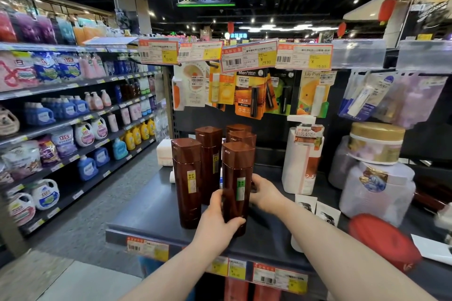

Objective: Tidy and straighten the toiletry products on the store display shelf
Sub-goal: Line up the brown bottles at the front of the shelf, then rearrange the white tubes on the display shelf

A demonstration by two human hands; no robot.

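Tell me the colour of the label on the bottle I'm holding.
Green and white label on the brown bottle, clearest in the head view.

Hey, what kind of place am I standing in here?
Most likely a supermarket toiletries aisle: yellow-and-white price tags hang above carded lip balms, and long shelves of detergent bottles line the left side.

Bare shelf strip between brown bottles and white pump bottle; hanging lip-balm cards crowd overhead.
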